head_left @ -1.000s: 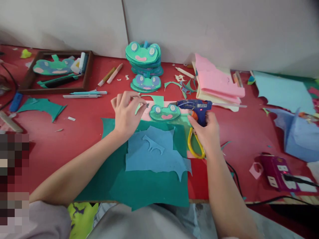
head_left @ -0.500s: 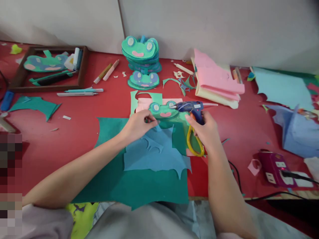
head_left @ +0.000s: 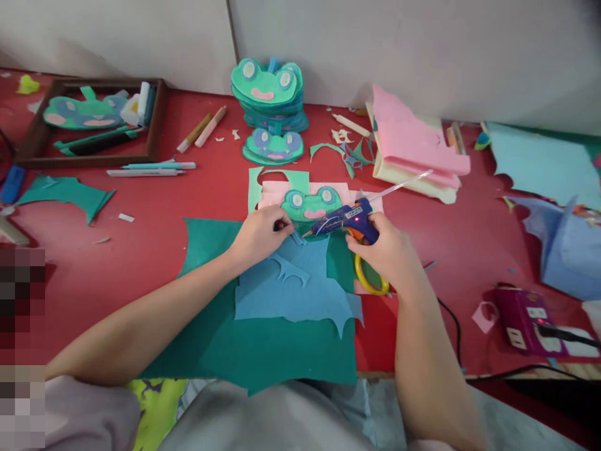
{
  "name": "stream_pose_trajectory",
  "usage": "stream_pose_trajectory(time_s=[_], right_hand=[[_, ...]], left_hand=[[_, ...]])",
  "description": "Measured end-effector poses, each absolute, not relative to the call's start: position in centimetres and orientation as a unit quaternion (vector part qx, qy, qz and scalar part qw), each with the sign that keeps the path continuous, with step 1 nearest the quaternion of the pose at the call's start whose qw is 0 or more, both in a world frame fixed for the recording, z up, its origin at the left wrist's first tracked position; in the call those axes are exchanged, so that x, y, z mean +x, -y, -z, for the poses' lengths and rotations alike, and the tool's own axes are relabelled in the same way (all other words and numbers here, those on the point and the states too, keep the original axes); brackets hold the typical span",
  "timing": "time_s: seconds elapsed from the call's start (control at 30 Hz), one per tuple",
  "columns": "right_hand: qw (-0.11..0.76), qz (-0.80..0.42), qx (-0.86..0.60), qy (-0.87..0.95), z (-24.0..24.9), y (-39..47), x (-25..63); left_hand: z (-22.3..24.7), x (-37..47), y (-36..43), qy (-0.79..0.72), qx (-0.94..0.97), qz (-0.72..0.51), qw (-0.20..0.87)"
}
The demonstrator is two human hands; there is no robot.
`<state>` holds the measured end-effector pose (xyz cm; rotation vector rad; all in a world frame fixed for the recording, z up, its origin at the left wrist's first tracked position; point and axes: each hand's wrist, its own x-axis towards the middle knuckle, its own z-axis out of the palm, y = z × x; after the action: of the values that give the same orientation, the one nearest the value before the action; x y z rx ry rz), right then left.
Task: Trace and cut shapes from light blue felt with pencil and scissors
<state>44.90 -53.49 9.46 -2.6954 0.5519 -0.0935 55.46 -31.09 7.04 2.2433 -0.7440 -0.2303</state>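
Observation:
My right hand (head_left: 385, 247) is closed round the handle of a blue glue gun (head_left: 345, 220) with a glue stick poking out of its back. Its nozzle points down-left at a small blue felt strip (head_left: 298, 238). My left hand (head_left: 263, 237) pinches that strip at its upper end, fingertips together. Just behind the nozzle lies a green felt frog face (head_left: 312, 202) with round eyes and a pink mouth. Blue felt offcuts (head_left: 282, 300) lie below my hands on a dark green felt sheet (head_left: 225, 351). Yellow-handled scissors (head_left: 370, 280) rest under my right hand, partly hidden.
A stack of frog faces (head_left: 267, 94) stands by the wall. At the left is a wooden tray (head_left: 157, 125) with pens near it. Folded pink felt (head_left: 413, 138) lies at the back right. A purple power strip (head_left: 521, 319) and a black cable (head_left: 453, 319) are at the right.
The glue gun has swung down and left, its nozzle moving from the frog face's eye to the blue strip. My left hand has hardly moved.

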Motion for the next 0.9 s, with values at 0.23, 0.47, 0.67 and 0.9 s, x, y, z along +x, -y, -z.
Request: stream_pose_trajectory(time_s=[0.23,0.47,0.67,0.9], right_hand=[[0.153,0.029,-0.969,-0.193,-9.63,53.27,45.0],[0.138,0.036,-0.971,-0.192,-9.56,52.92,45.15],[0.134,0.026,-0.973,-0.186,-9.96,52.7,44.97],[0.158,0.016,-0.97,-0.186,-10.17,52.77,44.86]], left_hand=[[-6.97,55.36,31.12,0.288,0.875,0.087,0.38],[-6.98,55.35,31.09,0.285,0.874,0.088,0.384],[-7.12,55.3,31.06,0.284,0.875,0.096,0.381],[-7.08,55.35,31.09,0.285,0.877,0.094,0.374]])
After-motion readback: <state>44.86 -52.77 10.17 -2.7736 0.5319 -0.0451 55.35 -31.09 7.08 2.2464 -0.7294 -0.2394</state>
